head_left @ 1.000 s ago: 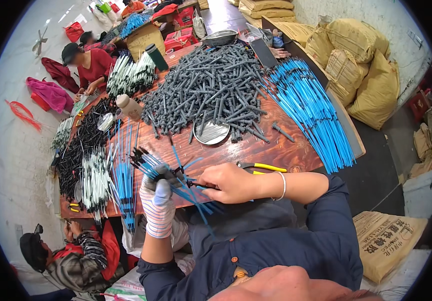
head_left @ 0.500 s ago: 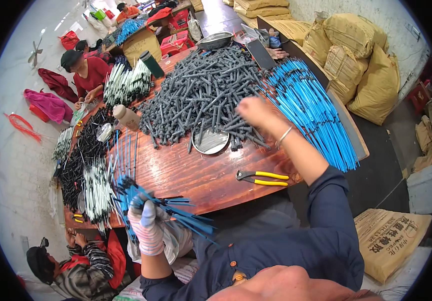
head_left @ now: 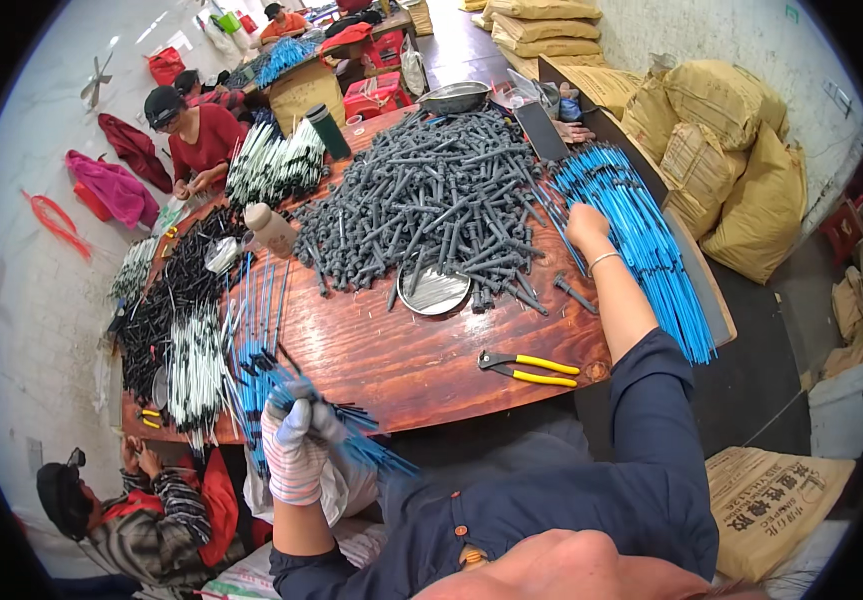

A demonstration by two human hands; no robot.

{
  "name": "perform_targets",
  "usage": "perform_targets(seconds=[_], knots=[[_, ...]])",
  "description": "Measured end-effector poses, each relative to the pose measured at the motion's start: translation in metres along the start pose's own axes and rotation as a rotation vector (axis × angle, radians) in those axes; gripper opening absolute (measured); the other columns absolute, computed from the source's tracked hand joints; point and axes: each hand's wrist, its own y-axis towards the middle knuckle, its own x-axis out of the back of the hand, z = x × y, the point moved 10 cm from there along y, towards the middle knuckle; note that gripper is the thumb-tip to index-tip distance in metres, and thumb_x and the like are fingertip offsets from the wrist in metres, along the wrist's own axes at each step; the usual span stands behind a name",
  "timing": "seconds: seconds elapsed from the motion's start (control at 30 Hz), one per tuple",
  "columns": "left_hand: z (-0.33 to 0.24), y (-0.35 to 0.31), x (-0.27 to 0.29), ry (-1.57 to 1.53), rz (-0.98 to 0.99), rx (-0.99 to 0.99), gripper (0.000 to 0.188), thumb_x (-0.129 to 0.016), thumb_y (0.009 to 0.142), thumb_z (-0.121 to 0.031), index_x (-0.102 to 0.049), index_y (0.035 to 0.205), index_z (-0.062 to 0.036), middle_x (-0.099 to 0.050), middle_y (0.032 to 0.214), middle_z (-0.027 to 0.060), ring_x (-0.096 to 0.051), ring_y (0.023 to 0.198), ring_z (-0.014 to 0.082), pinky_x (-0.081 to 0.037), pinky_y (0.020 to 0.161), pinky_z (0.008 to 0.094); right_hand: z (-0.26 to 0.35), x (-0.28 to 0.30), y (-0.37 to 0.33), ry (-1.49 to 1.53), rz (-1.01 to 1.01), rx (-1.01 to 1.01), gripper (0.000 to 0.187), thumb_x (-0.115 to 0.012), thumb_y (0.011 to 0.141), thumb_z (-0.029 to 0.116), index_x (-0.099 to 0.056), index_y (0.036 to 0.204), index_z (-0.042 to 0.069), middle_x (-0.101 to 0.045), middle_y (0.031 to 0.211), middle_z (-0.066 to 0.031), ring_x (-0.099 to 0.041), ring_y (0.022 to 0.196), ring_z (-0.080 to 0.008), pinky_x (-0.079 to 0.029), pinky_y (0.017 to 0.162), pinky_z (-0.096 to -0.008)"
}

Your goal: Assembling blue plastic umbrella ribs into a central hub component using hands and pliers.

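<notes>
My left hand (head_left: pixel 296 445), in a striped glove, is closed round a bundle of thin blue rods with black ends (head_left: pixel 376 455) low at the table's front edge. My bare right hand (head_left: pixel 587 228), a bracelet at its wrist, is at the left edge of a spread of blue rods (head_left: pixel 641 240). Its fingers are curled closed; what they hold, if anything, is hidden. Left of it rises a large heap of grey bolt-shaped plastic pieces (head_left: pixel 431 190). One grey piece (head_left: pixel 576 292) lies apart beside my right forearm. More blue rods (head_left: pixel 251 370) lie behind my left hand.
Yellow-handled pliers (head_left: pixel 529 368) lie near the front edge of the wooden table (head_left: pixel 351 350). A round dish (head_left: pixel 433 290) sits before the heap. White rods (head_left: pixel 194 370), black pieces (head_left: pixel 146 330) and a beige bottle (head_left: pixel 269 230) stand left. People work at the left and back.
My right hand has moved right, from over the grey heap to the edge of the blue rods. My left hand keeps its bundle almost in place. The whole view has shifted slightly.
</notes>
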Motion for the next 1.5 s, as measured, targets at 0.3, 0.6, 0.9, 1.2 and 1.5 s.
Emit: perform_targets(seconds=[0.3, 0.6, 0.9, 1.2, 1.5], knots=[[-0.004, 0.001, 0.014, 0.154, -0.105, -0.129, 0.021, -0.064, 0.082, -0.011, -0.058, 0.098, -0.0009, -0.065, 0.086, 0.0125, -0.065, 0.076, 0.0252, -0.053, 0.073, 0.0388, -0.019, 0.001, 0.017, 0.609, 0.192, 0.117, 0.008, -0.067, 0.065, 0.011, -0.063, 0.065, 0.003, -0.059, 0.059, -0.0047, -0.046, 0.041, -0.0102, -0.037, 0.041, -0.0251], [0.009, 0.018, 0.000, 0.106, -0.049, -0.083, 0.043, -0.060, 0.087, -0.033, -0.051, 0.111, 0.0015, -0.060, 0.102, 0.0179, -0.061, 0.093, 0.0300, -0.050, 0.083, 0.0424, 0.127, 0.099, -0.158, 0.906, 0.538, 0.517, 0.010, -0.068, 0.077, 0.010, -0.062, 0.079, 0.002, -0.058, 0.064, -0.0008, -0.046, 0.048, -0.0051, -0.034, 0.042, -0.0202], [0.024, 0.023, -0.035, 0.378, -0.018, 0.003, 0.032, -0.065, 0.082, -0.016, -0.052, 0.106, 0.0009, -0.061, 0.086, 0.0093, -0.062, 0.076, 0.0162, -0.053, 0.070, 0.0288, 0.222, 0.081, -0.314, 0.999, 0.611, 0.921, 0.018, -0.069, 0.078, 0.015, -0.064, 0.084, -0.002, -0.061, 0.068, -0.0021, -0.052, 0.061, -0.0071, -0.044, 0.057, -0.0248], [0.006, -0.003, 0.003, 0.023, -0.138, -0.147, 0.025, -0.066, 0.084, -0.026, -0.054, 0.097, -0.0086, -0.045, 0.062, -0.0021, -0.042, 0.052, 0.0111, -0.038, 0.048, 0.0281, 0.014, 0.024, -0.091, 0.231, -0.247, 0.161, 0.033, -0.062, 0.075, 0.033, -0.066, 0.088, 0.003, -0.065, 0.085, -0.0195, -0.063, 0.078, -0.0362, -0.050, 0.067, -0.0459], [-0.014, -0.013, -0.005, 0.396, 0.003, -0.048, 0.026, -0.070, 0.079, -0.021, -0.056, 0.095, -0.0061, -0.043, 0.051, -0.0004, -0.040, 0.040, 0.0106, -0.038, 0.040, 0.0260, -0.055, -0.016, -0.045, 0.454, -0.041, 0.064, 0.028, -0.077, 0.060, 0.023, -0.060, 0.063, 0.001, -0.056, 0.056, -0.0063, -0.050, 0.051, -0.0155, -0.041, 0.050, -0.0330]])
